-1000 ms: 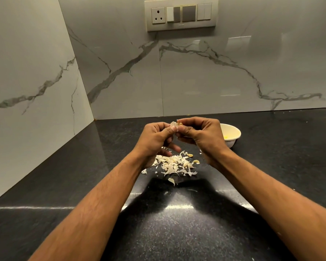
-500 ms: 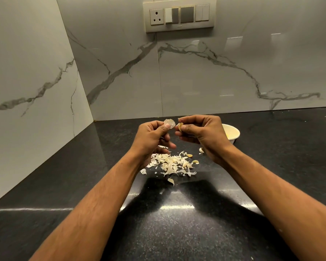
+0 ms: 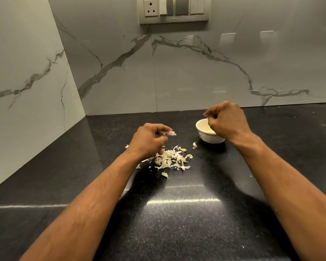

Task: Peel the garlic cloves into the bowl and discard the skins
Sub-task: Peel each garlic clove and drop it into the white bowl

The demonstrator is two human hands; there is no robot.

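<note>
The hands have parted: the left hand [image 3: 149,141] now pinches a papery white skin flake [image 3: 171,133] above the pale skin pile [image 3: 169,159]. The right hand [image 3: 227,120], fingers curled, has carried the clove over the small white ceramic bowl [image 3: 205,135] on the black speckled worktop [image 3: 177,223]; the clove itself is hidden, so one more clove is probably peeled.

Black counter [image 3: 177,232] bears garlic skins [image 3: 167,160] and bowl [image 3: 207,137].

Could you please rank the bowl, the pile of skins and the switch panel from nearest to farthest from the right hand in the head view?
From the right hand:
1. Bowl, directly under the hand and partly hidden by it.
2. Pile of skins, on the counter to its left, below the left hand.
3. Switch panel, high on the back wall.
</note>
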